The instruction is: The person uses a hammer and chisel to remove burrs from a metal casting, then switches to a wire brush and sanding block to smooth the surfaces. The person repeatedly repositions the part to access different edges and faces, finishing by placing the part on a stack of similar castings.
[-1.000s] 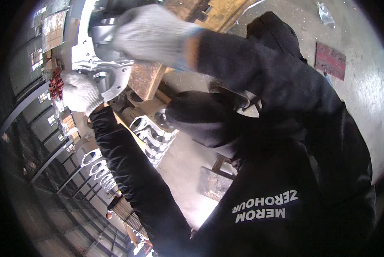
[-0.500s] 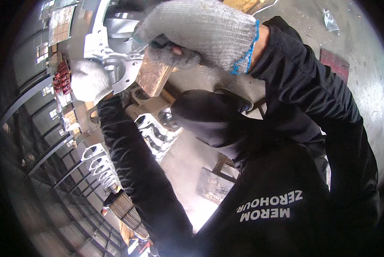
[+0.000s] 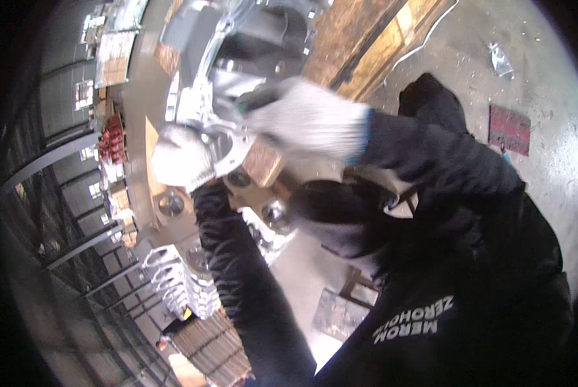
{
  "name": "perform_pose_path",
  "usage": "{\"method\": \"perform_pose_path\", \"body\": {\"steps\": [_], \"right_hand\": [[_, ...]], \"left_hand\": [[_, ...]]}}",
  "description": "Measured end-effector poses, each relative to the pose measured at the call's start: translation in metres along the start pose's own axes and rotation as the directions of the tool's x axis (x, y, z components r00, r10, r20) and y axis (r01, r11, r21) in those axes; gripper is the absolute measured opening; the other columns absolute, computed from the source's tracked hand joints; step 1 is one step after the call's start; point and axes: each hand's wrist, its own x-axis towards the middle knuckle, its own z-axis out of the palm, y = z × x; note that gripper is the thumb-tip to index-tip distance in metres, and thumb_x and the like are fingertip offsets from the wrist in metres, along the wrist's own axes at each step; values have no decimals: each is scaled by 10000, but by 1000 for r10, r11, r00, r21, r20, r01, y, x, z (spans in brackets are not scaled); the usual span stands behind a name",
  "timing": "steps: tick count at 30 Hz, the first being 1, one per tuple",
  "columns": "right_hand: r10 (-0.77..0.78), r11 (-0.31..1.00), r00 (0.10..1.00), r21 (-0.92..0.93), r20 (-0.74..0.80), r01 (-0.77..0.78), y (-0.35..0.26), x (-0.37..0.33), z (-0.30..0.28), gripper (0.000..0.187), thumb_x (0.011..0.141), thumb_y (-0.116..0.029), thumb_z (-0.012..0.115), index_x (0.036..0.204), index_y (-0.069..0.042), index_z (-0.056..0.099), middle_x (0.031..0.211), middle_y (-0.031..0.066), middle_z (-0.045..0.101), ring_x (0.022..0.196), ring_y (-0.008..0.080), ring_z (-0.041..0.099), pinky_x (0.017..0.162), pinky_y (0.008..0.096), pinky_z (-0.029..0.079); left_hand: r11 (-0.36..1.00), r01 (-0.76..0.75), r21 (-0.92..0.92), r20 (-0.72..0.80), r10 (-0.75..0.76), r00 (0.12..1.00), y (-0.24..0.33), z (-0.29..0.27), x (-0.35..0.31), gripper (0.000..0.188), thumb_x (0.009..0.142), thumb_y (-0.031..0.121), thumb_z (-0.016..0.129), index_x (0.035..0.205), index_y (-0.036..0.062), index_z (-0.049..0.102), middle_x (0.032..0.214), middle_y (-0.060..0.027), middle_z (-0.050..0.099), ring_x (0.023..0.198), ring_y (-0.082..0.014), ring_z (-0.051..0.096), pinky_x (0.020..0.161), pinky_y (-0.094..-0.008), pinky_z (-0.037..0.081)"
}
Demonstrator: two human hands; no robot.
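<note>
A large silvery metal casting (image 3: 234, 84) with round bores and a drilled flange fills the upper middle. My left hand (image 3: 182, 156), in a pale knitted glove, is closed at the flange's near left edge; glare washes out its fingers. My right hand (image 3: 308, 119), in a grey-white knitted glove with a blue cuff edge, reaches across the casting's right side. Its fingers are bent and blurred, and whatever is in them is hidden. Below the flange, between both hands, a rough wooden block (image 3: 263, 162) sticks out.
Further metal castings (image 3: 182, 280) stand in a row at lower left, by a ribbed brown stack (image 3: 213, 345). Wooden beams (image 3: 366, 39) lie at the top. A dark red mat (image 3: 509, 130) and a clear plastic piece (image 3: 500, 61) lie on the floor at right.
The whole view has shifted, so the scene sits lower and further right. My right hand has drawn toward me along the casting, while my left hand stays at the flange.
</note>
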Motion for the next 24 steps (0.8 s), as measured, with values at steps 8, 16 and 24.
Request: {"method": "perform_pose_path", "body": {"steps": [8, 16, 24], "right_hand": [[-144, 790, 975, -574, 169, 216, 6, 32, -45, 291, 1015, -323, 607, 1044, -54, 716, 683, 16, 624, 535, 118, 572, 499, 262, 467], [-32, 553, 956, -791, 293, 261, -8, 41, -32, 374, 1065, -322, 481, 1075, -16, 695, 756, 98, 668, 682, 225, 652, 708, 377, 560], [-182, 228, 966, -948, 182, 221, -7, 18, -42, 394, 963, -319, 546, 1036, 44, 680, 953, 261, 692, 916, 395, 704, 843, 488, 548]], "left_hand": [[989, -72, -130, 77, 83, 994, 9, 3, 8, 628, 1008, 469, 502, 638, -7, 680, 577, -203, 644, 496, -392, 639, 474, -493, 490], [974, 55, -220, 290, 11, 957, 14, -29, 29, 578, 1008, 448, 489, 678, 28, 711, 605, -202, 662, 536, -418, 662, 494, -504, 502], [918, -380, -110, 23, 384, 923, 16, -1, 23, 376, 905, 429, 628, 694, 118, 655, 576, -106, 606, 488, -317, 615, 452, -442, 485]]}}
